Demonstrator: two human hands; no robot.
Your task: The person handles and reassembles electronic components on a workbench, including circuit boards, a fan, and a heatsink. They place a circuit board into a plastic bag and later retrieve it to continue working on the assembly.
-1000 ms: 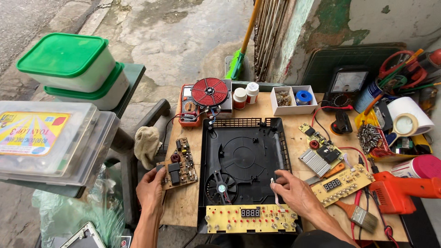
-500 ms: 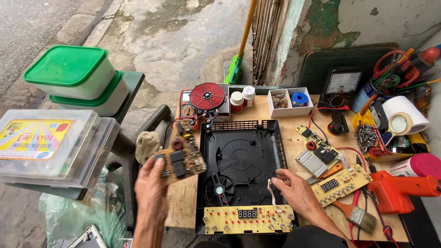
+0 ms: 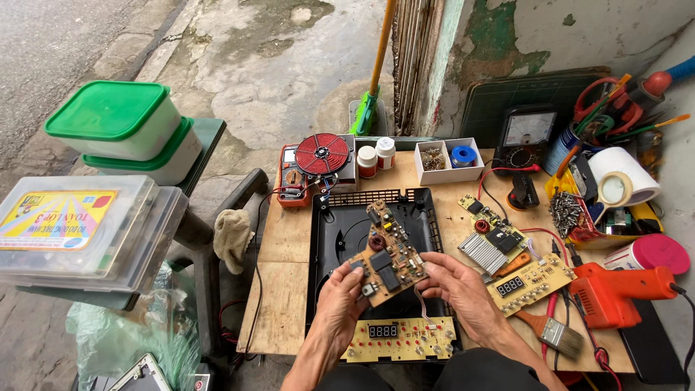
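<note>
Both my hands hold a brown circuit board [image 3: 387, 253] with a toroid coil and black relays, raised above the black plastic cooker base [image 3: 329, 232]. My left hand [image 3: 340, 297] grips the board's near left corner. My right hand [image 3: 456, 286] holds its right edge with fingers and thumb. Just below my hands a yellow display panel board [image 3: 398, 338] with red digits lies at the front of the base, joined by a thin wire bundle.
A red induction coil [image 3: 322, 152] sits behind the base. A second board with a heatsink [image 3: 489, 242], another display board [image 3: 528, 275], a brush [image 3: 554, 333] and an orange soldering gun [image 3: 622, 289] lie right. A multimeter [image 3: 525, 137] and tool clutter stand at back right. Stacked plastic boxes [image 3: 116, 137] sit left.
My left hand lifted the circuit board from the table's left side and carried it right, over the cooker base. My right hand rose from the base's front edge and took hold of the board.
</note>
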